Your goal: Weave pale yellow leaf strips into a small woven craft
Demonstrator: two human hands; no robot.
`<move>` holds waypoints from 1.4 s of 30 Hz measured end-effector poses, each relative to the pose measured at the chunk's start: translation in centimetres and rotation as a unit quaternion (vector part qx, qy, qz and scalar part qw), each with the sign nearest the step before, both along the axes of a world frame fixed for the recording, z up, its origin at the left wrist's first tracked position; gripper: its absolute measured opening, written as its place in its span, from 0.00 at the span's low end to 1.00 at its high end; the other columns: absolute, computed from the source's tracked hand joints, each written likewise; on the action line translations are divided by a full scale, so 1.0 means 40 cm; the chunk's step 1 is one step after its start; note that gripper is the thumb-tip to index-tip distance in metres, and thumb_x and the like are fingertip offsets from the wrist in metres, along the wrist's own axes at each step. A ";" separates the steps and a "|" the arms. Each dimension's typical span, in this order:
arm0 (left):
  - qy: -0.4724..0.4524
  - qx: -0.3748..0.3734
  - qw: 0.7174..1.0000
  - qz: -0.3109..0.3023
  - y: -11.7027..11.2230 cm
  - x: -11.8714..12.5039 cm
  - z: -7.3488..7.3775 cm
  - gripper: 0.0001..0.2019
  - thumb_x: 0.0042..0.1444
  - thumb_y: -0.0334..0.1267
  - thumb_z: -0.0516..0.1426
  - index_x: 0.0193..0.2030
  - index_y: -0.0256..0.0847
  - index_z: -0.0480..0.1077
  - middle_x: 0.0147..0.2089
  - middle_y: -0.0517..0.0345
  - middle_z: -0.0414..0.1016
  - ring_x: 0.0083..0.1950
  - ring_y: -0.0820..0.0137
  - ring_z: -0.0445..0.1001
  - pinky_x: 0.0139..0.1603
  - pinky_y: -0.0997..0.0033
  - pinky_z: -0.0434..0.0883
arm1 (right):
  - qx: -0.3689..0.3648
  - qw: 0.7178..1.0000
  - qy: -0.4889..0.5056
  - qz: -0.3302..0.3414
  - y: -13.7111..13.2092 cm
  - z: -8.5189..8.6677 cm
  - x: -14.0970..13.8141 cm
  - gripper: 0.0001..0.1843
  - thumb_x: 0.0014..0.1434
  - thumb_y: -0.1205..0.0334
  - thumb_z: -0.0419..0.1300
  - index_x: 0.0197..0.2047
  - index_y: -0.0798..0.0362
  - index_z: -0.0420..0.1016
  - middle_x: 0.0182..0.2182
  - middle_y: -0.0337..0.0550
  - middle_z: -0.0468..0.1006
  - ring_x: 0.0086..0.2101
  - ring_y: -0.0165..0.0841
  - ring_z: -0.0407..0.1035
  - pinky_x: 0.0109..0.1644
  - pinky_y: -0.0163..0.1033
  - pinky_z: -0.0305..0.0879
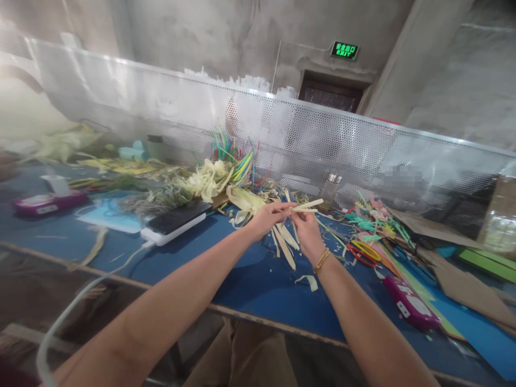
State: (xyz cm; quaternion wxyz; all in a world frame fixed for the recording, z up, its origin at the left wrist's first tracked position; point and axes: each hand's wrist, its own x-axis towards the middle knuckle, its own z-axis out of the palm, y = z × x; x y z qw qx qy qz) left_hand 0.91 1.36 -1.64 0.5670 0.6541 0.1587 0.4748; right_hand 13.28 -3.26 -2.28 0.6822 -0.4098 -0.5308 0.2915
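Both my hands meet above the blue tabletop point(250, 279). My left hand point(269, 216) is closed, pinching pale yellow husk strips point(309, 205) that stick out to the right. My right hand point(303, 230), with a gold bracelet at the wrist, is closed on the same strips from below. More pale strips point(284, 244) hang down from my hands toward the table. A loose strip point(308, 280) lies on the blue surface near my right wrist.
A power bank with a phone point(174, 223) and a white cable lies left. Piles of husk point(209, 180) and coloured strips point(237, 156) sit behind, against a perforated metal screen point(322, 145). A glass jar point(331, 189), scissors point(363, 252) and a magenta device point(411, 306) lie right.
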 end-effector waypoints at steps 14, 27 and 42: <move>-0.014 -0.042 0.999 -0.001 0.000 0.001 -0.004 0.21 0.48 0.47 0.61 0.48 0.38 0.75 0.23 0.64 0.64 0.24 0.78 0.57 0.27 0.76 0.57 | 0.004 0.999 -0.036 -0.006 0.005 -0.008 -0.002 0.15 0.48 0.50 0.63 0.31 0.53 0.74 0.28 0.41 0.77 0.31 0.33 0.68 0.40 0.40 0.64; -0.030 -0.077 0.993 0.088 0.012 -0.004 0.001 0.14 0.46 0.41 0.62 0.40 0.39 0.77 0.28 0.60 0.74 0.29 0.75 0.66 0.32 0.75 0.62 | 0.012 0.997 -0.045 -0.061 -0.002 0.013 0.026 0.14 0.48 0.51 0.63 0.34 0.53 0.73 0.30 0.41 0.77 0.31 0.33 0.69 0.39 0.40 0.64; 0.000 -0.081 0.993 0.080 0.016 -0.029 0.023 0.16 0.42 0.40 0.64 0.38 0.33 0.76 0.21 0.60 0.69 0.20 0.80 0.57 0.21 0.76 0.53 | 0.141 0.853 -0.420 -0.277 -0.041 0.044 0.046 0.15 0.52 0.58 0.61 0.45 0.49 0.73 0.43 0.46 0.76 0.47 0.42 0.64 0.54 0.50 0.51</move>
